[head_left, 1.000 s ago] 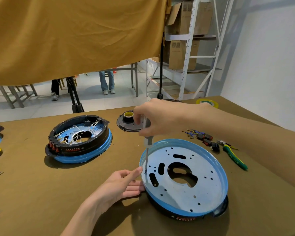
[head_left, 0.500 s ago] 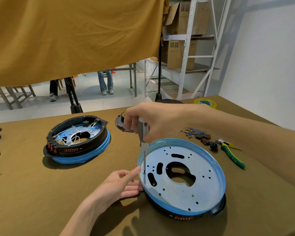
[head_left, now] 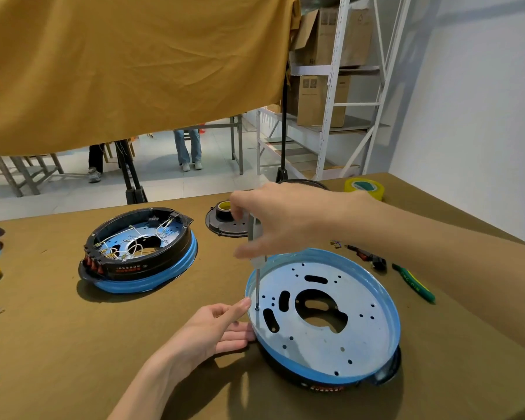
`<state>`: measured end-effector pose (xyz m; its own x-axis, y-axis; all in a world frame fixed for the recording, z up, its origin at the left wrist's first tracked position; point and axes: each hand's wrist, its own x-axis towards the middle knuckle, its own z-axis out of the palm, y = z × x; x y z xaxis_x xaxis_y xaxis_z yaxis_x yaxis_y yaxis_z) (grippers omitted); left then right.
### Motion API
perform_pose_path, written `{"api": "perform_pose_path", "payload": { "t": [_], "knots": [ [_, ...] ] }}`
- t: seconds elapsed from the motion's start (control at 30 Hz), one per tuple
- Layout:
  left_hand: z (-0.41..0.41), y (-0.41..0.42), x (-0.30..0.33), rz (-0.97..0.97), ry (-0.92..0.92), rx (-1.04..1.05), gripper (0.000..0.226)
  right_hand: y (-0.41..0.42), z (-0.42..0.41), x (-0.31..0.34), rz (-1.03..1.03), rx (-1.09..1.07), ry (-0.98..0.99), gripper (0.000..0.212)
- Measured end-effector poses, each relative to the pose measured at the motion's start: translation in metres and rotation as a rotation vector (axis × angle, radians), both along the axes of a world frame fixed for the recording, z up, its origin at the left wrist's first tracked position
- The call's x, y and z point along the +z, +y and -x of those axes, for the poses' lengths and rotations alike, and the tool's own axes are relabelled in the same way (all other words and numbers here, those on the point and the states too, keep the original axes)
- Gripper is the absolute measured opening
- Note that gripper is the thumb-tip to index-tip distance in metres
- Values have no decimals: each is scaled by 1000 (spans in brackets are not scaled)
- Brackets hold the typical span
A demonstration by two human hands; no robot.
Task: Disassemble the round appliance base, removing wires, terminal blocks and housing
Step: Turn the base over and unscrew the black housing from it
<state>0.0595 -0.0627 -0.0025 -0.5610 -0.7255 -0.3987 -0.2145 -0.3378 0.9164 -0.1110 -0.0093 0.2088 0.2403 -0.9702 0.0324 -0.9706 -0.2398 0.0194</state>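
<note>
My right hand (head_left: 285, 219) grips the screwdriver (head_left: 255, 253) upright on the stiff, light-looking base (head_left: 322, 316) before me, my left hand (head_left: 212, 328) bracing its thin rim, fingers straight.

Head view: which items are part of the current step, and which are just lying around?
In use:
right hand gripping screwdriver
left hand steadying round base

Lying about:
second base with wires
black disc
green-handled pliers
yellow tape roll
loose connectors
</note>
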Motion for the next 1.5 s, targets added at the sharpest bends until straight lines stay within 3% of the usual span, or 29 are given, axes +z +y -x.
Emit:
{"api": "perform_pose_path", "payload": {
  "t": [0.03,0.1,0.17,0.2,0.27,0.33,0.4,0.43,0.47,0.53,0.6,0.67,0.77,1.03,1.17,1.23,1.3,1.4,1.5],
  "knots": [
    [0,0,0,0,-1,0,64,0,-2,-3,110,-42,127,49],
    [0,0,1,-3,0,-4,64,-2,-4,-8,182,-48,178,46],
    [0,0,2,-7,2,-6,62,-3,-2,-4,43,-8,-35,23],
    [0,0,2,-9,2,-7,61,-3,1,0,-74,1,-158,22],
    [-1,1,2,-12,5,-10,62,-1,5,7,-226,32,-268,41],
    [-1,2,3,-9,5,-11,67,0,4,4,-126,11,-138,45],
    [-1,2,3,-10,4,-9,73,-1,0,-6,139,-48,154,50],
    [-1,2,3,-13,3,-11,75,-2,-2,-9,212,-65,199,49],
    [-1,2,4,-17,0,-15,76,-4,-2,-11,210,-62,162,44],
    [-1,2,4,-19,-2,-21,75,-4,2,-4,40,-14,-92,25],
    [-1,2,3,-16,1,-15,71,-2,6,5,-163,13,-255,32],
    [-1,2,3,-9,-5,-2,67,1,6,5,-160,12,-192,42],
    [1,3,2,-5,-24,30,70,0,5,-4,103,-85,81,47],
    [-1,5,-4,67,3,128,59,18,57,-2,301,-292,-642,29],
    [-8,6,6,159,25,180,34,36,96,-34,115,-518,-1488,34],
    [-12,6,12,184,12,237,36,46,113,-56,-75,-585,-1928,35],
    [-16,3,16,200,-6,309,40,56,128,-79,-222,-590,-2184,40],
    [-25,-5,18,212,-27,381,43,65,141,-111,-226,-608,-2171,39],
    [-27,-9,16,218,-47,416,45,62,136,-136,-24,-706,-1915,16]
  ]
}}
